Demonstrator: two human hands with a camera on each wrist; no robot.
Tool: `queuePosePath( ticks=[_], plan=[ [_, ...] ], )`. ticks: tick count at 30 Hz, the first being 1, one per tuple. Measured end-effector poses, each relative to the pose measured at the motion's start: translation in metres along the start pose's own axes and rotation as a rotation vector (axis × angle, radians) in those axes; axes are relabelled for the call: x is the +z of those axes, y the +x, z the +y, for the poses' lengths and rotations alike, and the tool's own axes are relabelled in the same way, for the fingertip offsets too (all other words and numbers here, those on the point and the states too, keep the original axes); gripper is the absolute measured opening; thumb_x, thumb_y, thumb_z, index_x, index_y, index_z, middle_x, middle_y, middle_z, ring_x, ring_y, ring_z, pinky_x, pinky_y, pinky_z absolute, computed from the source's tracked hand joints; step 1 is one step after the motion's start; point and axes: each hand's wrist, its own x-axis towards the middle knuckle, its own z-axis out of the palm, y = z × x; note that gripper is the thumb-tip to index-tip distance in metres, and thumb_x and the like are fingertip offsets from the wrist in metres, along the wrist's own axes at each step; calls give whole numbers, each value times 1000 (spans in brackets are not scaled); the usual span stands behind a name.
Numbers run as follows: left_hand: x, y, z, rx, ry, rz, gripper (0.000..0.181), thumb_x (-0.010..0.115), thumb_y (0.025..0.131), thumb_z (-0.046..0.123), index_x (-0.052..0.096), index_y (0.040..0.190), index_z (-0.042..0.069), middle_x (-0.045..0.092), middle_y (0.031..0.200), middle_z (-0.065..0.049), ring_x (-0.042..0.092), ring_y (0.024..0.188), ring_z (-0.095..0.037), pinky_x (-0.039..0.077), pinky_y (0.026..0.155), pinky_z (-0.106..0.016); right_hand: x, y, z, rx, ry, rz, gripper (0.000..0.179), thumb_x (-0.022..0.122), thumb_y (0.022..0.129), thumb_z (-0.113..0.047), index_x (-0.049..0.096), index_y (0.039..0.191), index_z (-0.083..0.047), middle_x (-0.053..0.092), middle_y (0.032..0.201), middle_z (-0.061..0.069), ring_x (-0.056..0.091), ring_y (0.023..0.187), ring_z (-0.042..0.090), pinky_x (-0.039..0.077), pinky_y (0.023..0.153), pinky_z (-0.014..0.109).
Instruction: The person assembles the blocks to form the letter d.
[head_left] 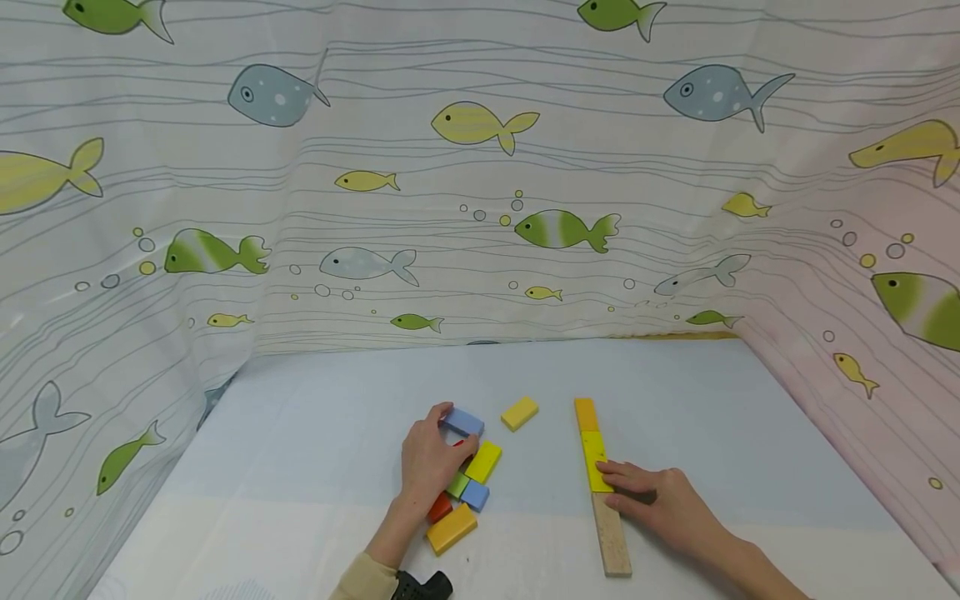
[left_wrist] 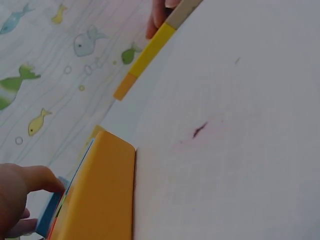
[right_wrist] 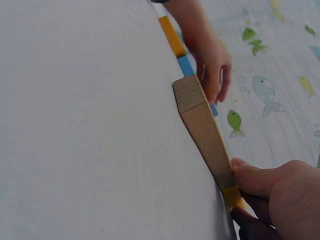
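Observation:
My left hand (head_left: 427, 457) is over a cluster of coloured toy blocks. Its thumb and a finger are about a blue block (head_left: 463, 422) at the far end, seeming to pinch it; in the left wrist view that blue block (left_wrist: 48, 212) lies between the digits. My right hand (head_left: 667, 504) touches the right side of a straight row. The row runs from an orange block (head_left: 587, 414) through yellow (head_left: 593, 454) to a plain wooden block (head_left: 612, 540) nearest me. One fingertip rests at the yellow part, the thumb at the wooden block.
By the left hand lie a yellow block (head_left: 483, 462), green block (head_left: 457, 485), small blue block (head_left: 476, 496), red block (head_left: 439, 508) and orange block (head_left: 452, 529). A pale yellow block (head_left: 520, 413) lies apart, between cluster and row. A fish-printed curtain (head_left: 480, 208) surrounds the white table (head_left: 337, 417).

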Motion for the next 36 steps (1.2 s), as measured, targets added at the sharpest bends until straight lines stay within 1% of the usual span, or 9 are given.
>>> queuePosePath(
  ticks=[4, 8, 18, 26, 29, 32, 36],
  plan=[
    [0, 0, 1, 27, -50, 0, 59, 78, 81, 28, 58, 134, 12, 67, 123, -13, 59, 103, -28, 53, 92, -46, -1, -1, 0, -1, -9, -1, 43, 72, 87, -48, 73, 122, -22, 68, 126, -12, 63, 122, 25, 53, 99, 40],
    [2, 0, 1, 57, -94, -2, 57, 78, 81, 27, 59, 133, 11, 67, 122, -12, 60, 106, -29, 53, 94, -47, -2, -1, -1, 6, -12, -14, 44, 71, 88, -50, 73, 122, -23, 68, 127, -11, 62, 122, 25, 53, 99, 42],
    [3, 1, 2, 87, -99, 1, 55, 78, 82, 27, 60, 132, 11, 68, 119, -12, 61, 105, -28, 52, 93, -47, -4, -1, 2, -2, 0, -22, 44, 71, 88, -49, 73, 123, -23, 67, 129, -11, 61, 123, 26, 52, 100, 37],
    [3, 3, 2, 104, -143, -8, 55, 79, 82, 28, 60, 131, 10, 69, 119, -10, 63, 109, -27, 53, 97, -45, -2, 0, 3, -11, 11, -17, 42, 71, 88, -48, 73, 123, -23, 67, 128, -12, 62, 123, 26, 52, 100, 37],
    [4, 3, 5, 111, -170, -21, 55, 80, 82, 27, 60, 131, 11, 69, 122, -8, 63, 110, -26, 54, 97, -44, -1, 1, 3, 0, 39, -29, 43, 71, 88, -49, 73, 123, -24, 66, 129, -12, 61, 124, 27, 51, 101, 36],
    [6, 5, 11, 123, -204, -45, 55, 80, 82, 27, 61, 131, 11, 68, 125, -6, 63, 112, -26, 54, 96, -43, 0, 1, 4, 20, 57, -42, 43, 70, 88, -50, 73, 122, -25, 66, 129, -12, 60, 126, 27, 50, 102, 36],
    [10, 8, 23, 164, -216, -71, 55, 80, 81, 26, 61, 130, 10, 68, 126, -6, 64, 111, -26, 54, 97, -42, 0, 1, 4, 33, 45, -39, 43, 70, 87, -52, 73, 121, -26, 67, 128, -12, 60, 125, 26, 50, 102, 40]
  ],
)
